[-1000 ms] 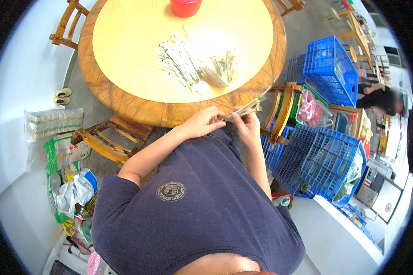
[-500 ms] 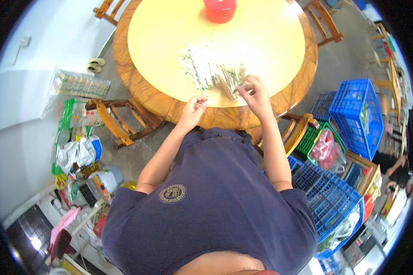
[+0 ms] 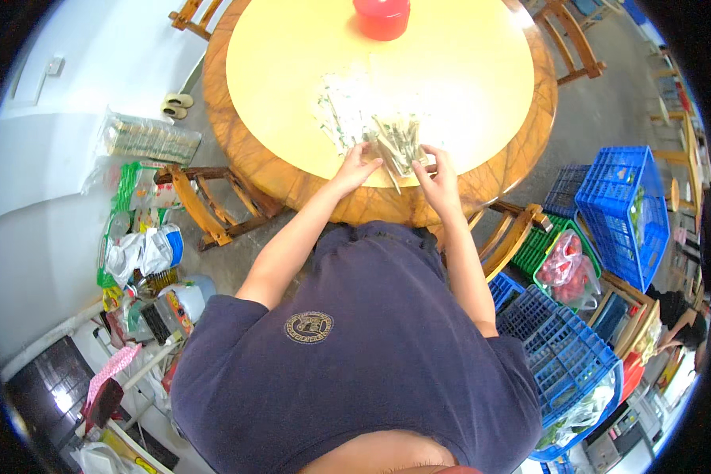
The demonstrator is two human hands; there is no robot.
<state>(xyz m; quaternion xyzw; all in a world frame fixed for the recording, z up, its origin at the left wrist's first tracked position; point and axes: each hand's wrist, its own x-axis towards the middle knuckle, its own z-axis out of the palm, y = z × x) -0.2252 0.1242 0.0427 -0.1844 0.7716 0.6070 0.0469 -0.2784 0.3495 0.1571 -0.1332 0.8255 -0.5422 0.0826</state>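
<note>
Head view: left hand (image 3: pixel 359 169), right hand (image 3: pixel 441 182) part-curled either side of pale, slim, green-marked sticks (image 3: pixel 400 142); can't tell if gripping. More loose pale sticks (image 3: pixel 340 118) beyond left fingers, glare-washed. Farther out, round red plastic tub (image 3: pixel 382 20), cut by top edge.

Smooth white wall (image 3: pixel 55 182): rising at left
Plain grey floor (image 3: pixel 581 118): spreading beneath the furniture
Round brown-rimmed table (image 3: pixel 288 180): topped pale yellow
White glare (image 3: pixel 462 103): pooled on the table
Slatted brown wooden chairs (image 3: pixel 197 209): spaced around it

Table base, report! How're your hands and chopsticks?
Left hand, right hand: wrapped chopsticks between them. Chopsticks heaped on yellow tabletop. Red container farther back, clear of hands.
</note>
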